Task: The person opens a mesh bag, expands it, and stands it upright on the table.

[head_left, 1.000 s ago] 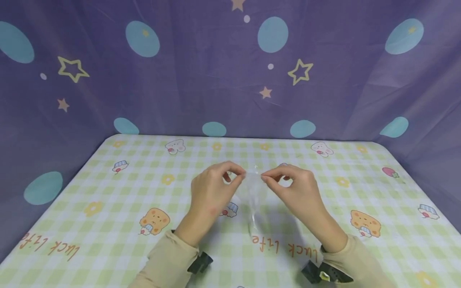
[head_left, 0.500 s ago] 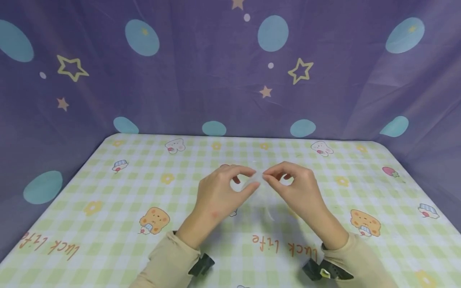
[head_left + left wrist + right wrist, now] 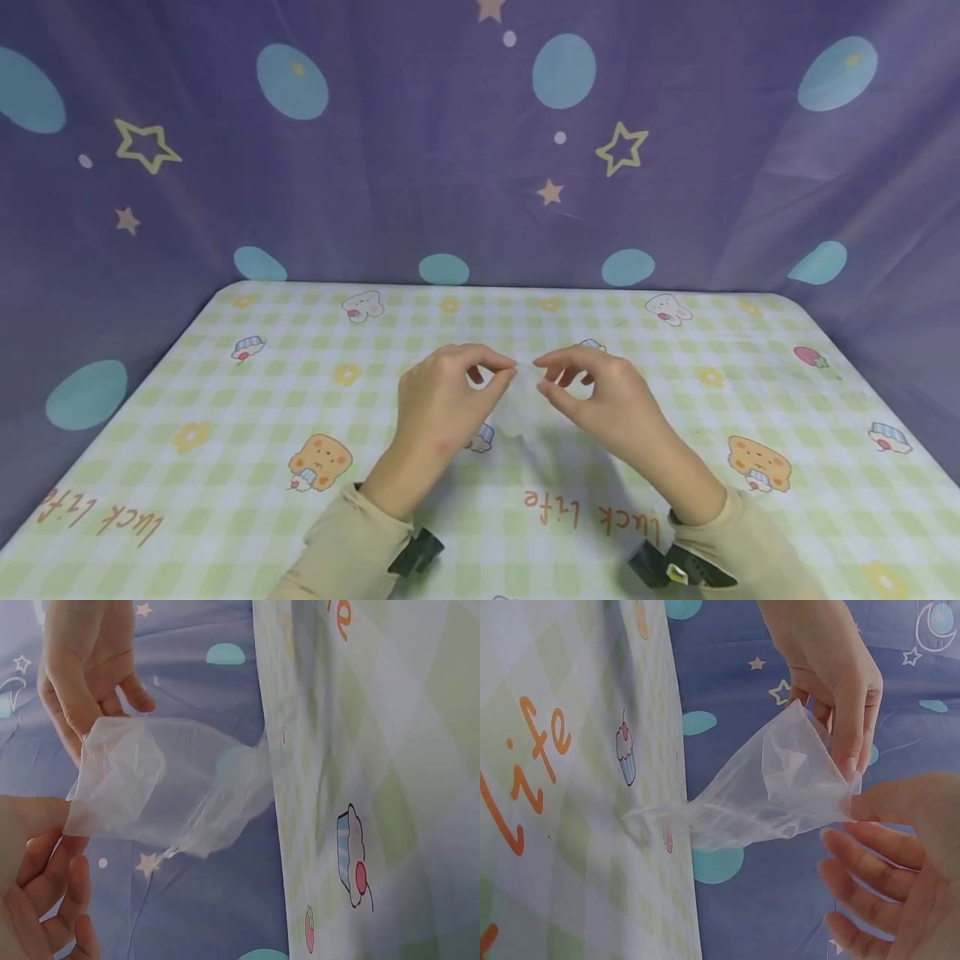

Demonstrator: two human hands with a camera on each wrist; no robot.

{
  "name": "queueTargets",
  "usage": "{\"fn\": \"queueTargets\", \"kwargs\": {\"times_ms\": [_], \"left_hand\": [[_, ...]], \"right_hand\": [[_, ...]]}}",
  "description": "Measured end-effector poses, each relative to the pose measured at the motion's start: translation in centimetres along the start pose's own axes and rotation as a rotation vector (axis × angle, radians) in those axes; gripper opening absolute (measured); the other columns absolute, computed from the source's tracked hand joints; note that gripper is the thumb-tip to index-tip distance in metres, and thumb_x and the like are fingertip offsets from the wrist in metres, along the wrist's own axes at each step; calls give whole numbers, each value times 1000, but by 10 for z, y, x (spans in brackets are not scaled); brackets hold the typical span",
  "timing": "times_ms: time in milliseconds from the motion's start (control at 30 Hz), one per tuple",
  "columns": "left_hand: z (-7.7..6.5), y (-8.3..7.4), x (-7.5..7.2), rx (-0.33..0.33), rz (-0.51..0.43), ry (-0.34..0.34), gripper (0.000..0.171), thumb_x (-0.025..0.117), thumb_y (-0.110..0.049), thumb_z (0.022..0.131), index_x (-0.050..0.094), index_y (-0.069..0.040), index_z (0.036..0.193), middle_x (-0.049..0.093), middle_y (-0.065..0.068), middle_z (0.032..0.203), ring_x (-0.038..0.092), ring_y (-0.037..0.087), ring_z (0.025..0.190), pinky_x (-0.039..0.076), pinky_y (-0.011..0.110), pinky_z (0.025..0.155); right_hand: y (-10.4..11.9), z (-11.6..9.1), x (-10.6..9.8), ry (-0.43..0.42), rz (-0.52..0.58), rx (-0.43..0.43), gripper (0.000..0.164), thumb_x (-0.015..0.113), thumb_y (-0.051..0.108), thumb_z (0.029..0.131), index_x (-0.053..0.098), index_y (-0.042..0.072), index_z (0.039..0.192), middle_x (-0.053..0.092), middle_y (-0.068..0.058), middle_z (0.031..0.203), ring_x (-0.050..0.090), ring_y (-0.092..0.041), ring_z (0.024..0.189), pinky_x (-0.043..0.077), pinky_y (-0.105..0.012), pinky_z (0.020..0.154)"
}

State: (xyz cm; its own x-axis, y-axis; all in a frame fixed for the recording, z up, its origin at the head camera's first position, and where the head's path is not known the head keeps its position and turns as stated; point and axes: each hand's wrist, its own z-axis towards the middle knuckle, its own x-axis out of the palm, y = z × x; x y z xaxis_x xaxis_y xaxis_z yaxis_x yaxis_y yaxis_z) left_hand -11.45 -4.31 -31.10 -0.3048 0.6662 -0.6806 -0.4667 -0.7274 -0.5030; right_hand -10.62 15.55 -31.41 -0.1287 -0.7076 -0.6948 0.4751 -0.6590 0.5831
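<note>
A thin, see-through white bag-like film (image 3: 517, 408) hangs between the two hands above the table. Its upper part looks finely ribbed, and the lower part narrows and crumples (image 3: 240, 787). My left hand (image 3: 447, 392) pinches one corner of its upper edge between thumb and index finger. Opposite, my right hand (image 3: 603, 387) has thumb and index finger apart. One digit of that right hand (image 3: 907, 855) touches the film's edge in the right wrist view, while the other fingers lie loosely spread. What kind of thing the film is cannot be made out.
A table covered with a green-and-white checked cloth (image 3: 247, 408) bears printed cartoons and lettering. Behind and beside it hangs a purple curtain (image 3: 420, 150) with stars and ovals. Dark devices sit at the left cuff (image 3: 416, 552) and right cuff (image 3: 675, 567).
Both hands first pinched the film's edge. The left thumb and index finger parted near the right hand, then pinched again and drew back left. The right fingers have since parted.
</note>
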Motion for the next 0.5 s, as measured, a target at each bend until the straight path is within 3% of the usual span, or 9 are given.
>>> {"fn": "queueTargets", "kwargs": {"times_ms": [100, 267, 500], "left_hand": [[0, 0, 0, -22, -6, -18, 6, 81, -25, 82, 78, -30, 85, 69, -13, 80, 57, 5, 69, 44, 29, 57], [0, 2, 1, -32, -5, -20, 7, 81, -24, 83, 77, -28, 86, 68, -15, 82, 58, 8, 75, 45, 29, 59], [-1, 1, 3, 11, 22, 60, 17, 82, -23, 82, 75, -28, 98, 66, -18, 84, 60, 6, 79, 46, 28, 61]], "right_hand": [[0, 0, 1, 29, -17, 29, 14, 76, 11, 88, 77, 12, 102, 71, 7, 86, 65, -15, 79, 52, -41, 76], [0, 0, 0, -22, -20, 38, 3, 76, 11, 88, 78, 12, 90, 73, 8, 84, 66, -11, 76, 53, -42, 76], [-2, 0, -1, -74, -28, 28, 8, 78, 9, 85, 75, 15, 84, 71, 9, 80, 65, -10, 74, 53, -42, 74]]}}
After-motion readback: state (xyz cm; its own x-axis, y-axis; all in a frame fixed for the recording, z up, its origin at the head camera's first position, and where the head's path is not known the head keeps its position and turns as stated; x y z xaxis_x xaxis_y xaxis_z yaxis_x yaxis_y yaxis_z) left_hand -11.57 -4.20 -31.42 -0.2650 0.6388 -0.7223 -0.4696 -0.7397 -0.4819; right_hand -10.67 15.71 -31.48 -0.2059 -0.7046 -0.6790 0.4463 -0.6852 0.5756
